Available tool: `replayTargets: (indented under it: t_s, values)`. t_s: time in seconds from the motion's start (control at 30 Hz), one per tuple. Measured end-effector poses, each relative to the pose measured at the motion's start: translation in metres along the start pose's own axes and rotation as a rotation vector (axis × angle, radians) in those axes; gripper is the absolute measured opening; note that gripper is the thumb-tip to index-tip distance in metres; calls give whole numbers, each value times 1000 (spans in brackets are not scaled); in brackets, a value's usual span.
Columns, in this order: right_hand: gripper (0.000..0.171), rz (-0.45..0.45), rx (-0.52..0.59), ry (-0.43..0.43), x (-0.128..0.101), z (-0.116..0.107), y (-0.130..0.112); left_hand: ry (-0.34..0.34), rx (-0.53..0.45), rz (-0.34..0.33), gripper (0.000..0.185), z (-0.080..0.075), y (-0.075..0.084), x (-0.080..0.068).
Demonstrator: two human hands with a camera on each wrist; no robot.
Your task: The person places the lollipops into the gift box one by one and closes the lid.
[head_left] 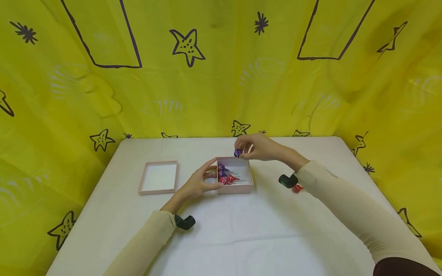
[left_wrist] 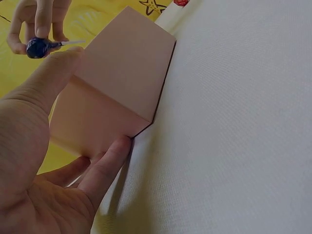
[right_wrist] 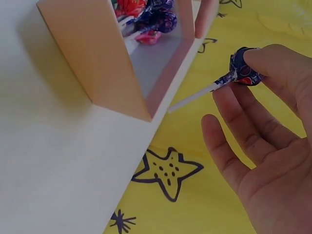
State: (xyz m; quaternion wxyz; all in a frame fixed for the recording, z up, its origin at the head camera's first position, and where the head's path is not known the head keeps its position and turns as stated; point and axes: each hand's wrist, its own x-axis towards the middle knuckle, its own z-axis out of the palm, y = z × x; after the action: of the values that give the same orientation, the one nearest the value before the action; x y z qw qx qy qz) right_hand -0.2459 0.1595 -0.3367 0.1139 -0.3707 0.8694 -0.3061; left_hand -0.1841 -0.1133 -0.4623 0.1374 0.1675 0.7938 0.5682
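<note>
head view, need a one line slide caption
Right hand pinches a blue-wrapped lollipop above the open pink cardboard box, steadied by the left hand.

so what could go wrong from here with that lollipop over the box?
1. The right hand pinches the blue lollipop only by its wrapped head, at the box's far rim; a loose grip could drop it outside the pink box.
2. The left hand only steadies the box's side with its fingers; a knock from the stick could shift or tip the light box.
3. A red lollipop lies under the right forearm, where the sleeve could sweep it away.
</note>
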Motion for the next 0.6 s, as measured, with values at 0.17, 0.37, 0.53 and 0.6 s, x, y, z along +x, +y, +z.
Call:
replayTargets:
  t_s: [0.17, 0.37, 0.53, 0.6]
  values:
    - [20, 4, -23, -34, 12, 10, -2, -7, -10, 10, 97, -1, 1, -1]
    - [17, -7, -47, -65, 24, 25, 2, -12, 4, 13, 98, -1, 2, -1]
    - [20, 33, -62, -94, 27, 39, 10, -13, -12, 15, 98, -2, 0, -1]
    - [21, 33, -70, -103, 28, 44, 13, -11, -13, 11, 97, -2, 0, -1]
